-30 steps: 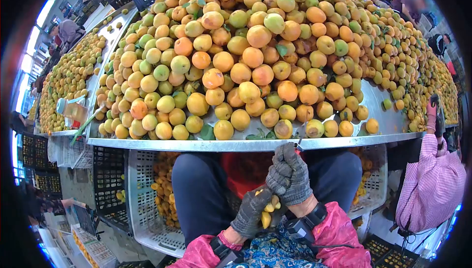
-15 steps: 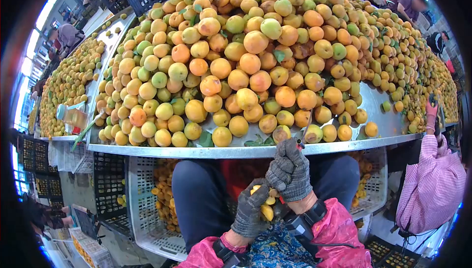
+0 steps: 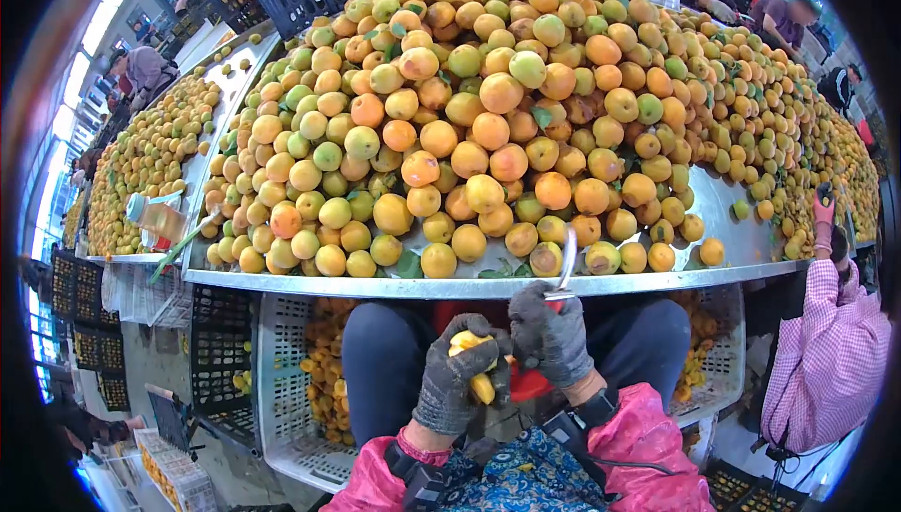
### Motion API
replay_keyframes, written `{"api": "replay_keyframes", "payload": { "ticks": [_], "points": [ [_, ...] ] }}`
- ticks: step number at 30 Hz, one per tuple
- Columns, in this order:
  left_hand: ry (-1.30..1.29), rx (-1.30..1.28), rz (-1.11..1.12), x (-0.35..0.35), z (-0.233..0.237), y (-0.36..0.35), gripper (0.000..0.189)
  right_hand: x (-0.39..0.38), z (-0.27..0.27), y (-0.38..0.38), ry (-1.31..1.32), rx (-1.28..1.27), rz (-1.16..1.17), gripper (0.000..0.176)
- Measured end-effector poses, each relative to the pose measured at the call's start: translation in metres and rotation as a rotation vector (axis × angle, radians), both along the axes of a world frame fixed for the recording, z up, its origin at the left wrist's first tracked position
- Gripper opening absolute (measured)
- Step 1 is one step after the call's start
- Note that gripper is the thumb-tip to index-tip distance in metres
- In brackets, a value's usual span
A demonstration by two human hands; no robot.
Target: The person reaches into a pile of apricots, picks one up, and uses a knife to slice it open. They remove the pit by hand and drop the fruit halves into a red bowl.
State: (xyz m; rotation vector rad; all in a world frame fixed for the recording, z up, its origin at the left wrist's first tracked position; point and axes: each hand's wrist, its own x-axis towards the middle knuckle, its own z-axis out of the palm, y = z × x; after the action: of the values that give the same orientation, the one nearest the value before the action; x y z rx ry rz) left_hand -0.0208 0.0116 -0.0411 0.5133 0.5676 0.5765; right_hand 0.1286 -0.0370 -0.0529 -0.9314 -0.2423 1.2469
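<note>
In front of my lap, my left hand (image 3: 455, 385), in a dark grey knit glove, is closed around cut yellow apricot pieces (image 3: 472, 348). One piece sticks out beneath its fingers. My right hand (image 3: 552, 336), gloved the same way, is closed on a small knife (image 3: 567, 263). Its narrow, curved silver blade points up, over the metal table edge; the grip is mostly hidden by the glove. The two hands are side by side, almost touching. Just beyond them, a large heap of whole apricots (image 3: 488, 127) covers the metal table (image 3: 450, 288).
A white crate (image 3: 282, 390) of apricot pieces stands below the table at left, partly behind my leg. Black crates (image 3: 223, 352) are farther left. A person in a pink checked top (image 3: 817, 352) sits at right. A clear container (image 3: 160, 216) stands on the left table.
My left hand has moved slightly left and up with the apricot pieces, apart from my right hand. The knife blade has turned and shows its flat side more. The view has shifted slightly.
</note>
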Motion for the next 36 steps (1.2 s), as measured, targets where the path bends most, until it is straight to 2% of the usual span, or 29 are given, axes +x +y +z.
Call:
{"api": "replay_keyframes", "payload": {
  "ticks": [2, 4, 7, 10, 12, 14, 15, 16, 18, 19, 22, 23, 24, 25, 27, 30, 31, 32, 34, 36],
  "points": [
    [0.033, 0.038, -0.022, 0.0, 0.005, 0.004, 0.025, -0.004, -0.01, 0.006, -0.59, -0.006, -0.14, 0.02],
    [-0.015, 0.011, -0.036, -0.004, 0.006, 0.006, 0.027, 0.001, -0.007, -0.002, -0.52, -0.076, -0.132, 0.022],
    [-0.035, 0.03, 0.063, -0.033, 0.023, 0.01, 0.027, 0.01, -0.001, -0.011, -0.213, -0.143, -0.18, 0.024],
    [0.045, 0.186, 0.224, -0.099, 0.041, 0.029, 0.028, 0.015, 0.012, -0.02, -0.215, -0.113, -0.317, 0.024],
    [0.368, 0.565, 0.339, -0.14, 0.049, 0.047, 0.031, 0.022, 0.022, -0.027, -0.171, -0.14, -0.336, 0.027],
    [1.024, 0.993, 0.11, -0.183, 0.057, 0.064, 0.032, 0.027, 0.029, -0.034, -0.115, -0.133, -0.379, 0.024],
    [1.206, 1.116, 0.269, -0.198, 0.034, 0.065, 0.029, 0.031, 0.031, -0.036, -0.11, -0.121, -0.384, 0.024],
    [1.21, 1.126, 0.267, -0.192, 0.039, 0.067, 0.029, 0.033, 0.032, -0.04, -0.179, -0.15, -0.36, 0.023],
    [1.313, 1.34, 0.292, -0.165, 0.055, 0.072, 0.03, 0.036, 0.03, -0.042, -0.247, -0.169, -0.335, 0.022],
    [1.181, 1.159, 0.281, -0.136, 0.065, 0.072, 0.032, 0.036, 0.03, -0.042, -0.257, -0.193, -0.311, 0.021],
    [1.143, 1.429, 0.116, -0.054, 0.072, 0.087, 0.028, 0.038, 0.037, -0.037, -0.223, -0.263, -0.239, 0.018],
    [1.112, 1.487, 0.196, -0.021, 0.065, 0.092, 0.028, 0.038, 0.035, -0.037, -0.236, -0.28, -0.242, 0.017],
    [1.159, 1.448, 0.039, 0.006, 0.066, 0.105, 0.028, 0.039, 0.033, -0.037, -0.251, -0.296, -0.245, 0.017],
    [1.184, 1.55, -0.008, 0.026, 0.046, 0.123, 0.031, 0.041, 0.032, -0.037, -0.249, -0.289, -0.245, 0.017],
    [1.435, 1.478, -0.181, 0.071, 0.035, 0.142, 0.044, 0.043, 0.031, -0.04, -0.205, -0.257, -0.252, 0.021],
    [1.545, 1.51, -0.262, 0.114, 0.031, 0.145, 0.058, 0.044, 0.028, -0.042, -0.178, -0.23, -0.245, 0.029],
    [1.547, 1.511, -0.271, 0.117, 0.029, 0.147, 0.058, 0.043, 0.025, -0.043, -0.21, -0.182, -0.236, 0.037],
    [1.525, 1.502, -0.261, 0.118, 0.029, 0.148, 0.058, 0.043, 0.023, -0.044, -0.244, -0.131, -0.226, 0.045],
    [1.506, 1.5, -0.245, 0.116, 0.027, 0.149, 0.058, 0.043, 0.024, -0.046, -0.225, -0.136, -0.211, 0.047],
    [1.086, 1.352, -0.077, 0.096, 0.017, 0.142, 0.054, 0.042, 0.028, -0.045, -0.227, -0.164, -0.184, 0.046]
  ]
}}
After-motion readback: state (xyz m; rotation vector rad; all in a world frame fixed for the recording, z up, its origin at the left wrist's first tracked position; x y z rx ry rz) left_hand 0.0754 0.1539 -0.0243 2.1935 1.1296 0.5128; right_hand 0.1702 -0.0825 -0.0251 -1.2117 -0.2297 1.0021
